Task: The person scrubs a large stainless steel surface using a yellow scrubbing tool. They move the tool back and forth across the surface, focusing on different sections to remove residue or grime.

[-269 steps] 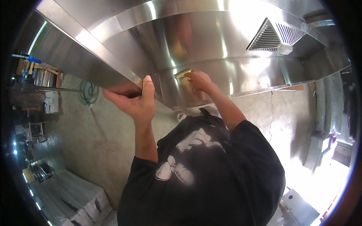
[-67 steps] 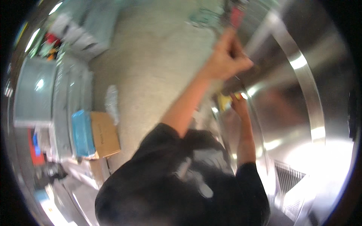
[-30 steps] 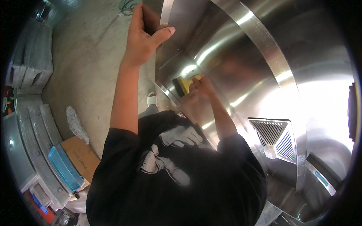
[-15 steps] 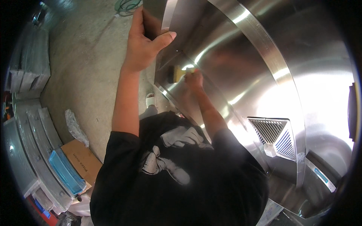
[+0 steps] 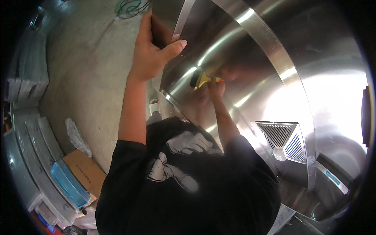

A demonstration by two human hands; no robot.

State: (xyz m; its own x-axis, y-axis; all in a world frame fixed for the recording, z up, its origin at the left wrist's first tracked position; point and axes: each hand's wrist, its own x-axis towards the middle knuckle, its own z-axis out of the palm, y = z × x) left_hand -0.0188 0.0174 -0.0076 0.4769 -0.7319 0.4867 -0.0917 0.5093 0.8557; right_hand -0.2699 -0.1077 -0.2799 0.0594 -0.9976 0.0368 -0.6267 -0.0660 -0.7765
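My left hand (image 5: 150,51) is wrapped around the upright edge of a large stainless steel hood (image 5: 235,51), thumb on the near face and fingers along the far side. Inside the hood, my right hand (image 5: 216,89) grips a yellow-handled brush (image 5: 203,79) with a wide dark end and a red tip on its handle. That dark end points left and lies at or very near the shiny inner wall; exact contact is hard to make out.
A slatted metal filter (image 5: 284,141) sits in the hood's right part. On the left stand wrapped metal units (image 5: 29,156), a cardboard box (image 5: 84,170), a blue tray (image 5: 70,184) and crumpled plastic (image 5: 77,137). A green hose coil (image 5: 131,8) lies on the far floor.
My right hand has moved the brush to the right along the steel wall. The left hand keeps its hold on the edge, and the whole view has shifted slightly.
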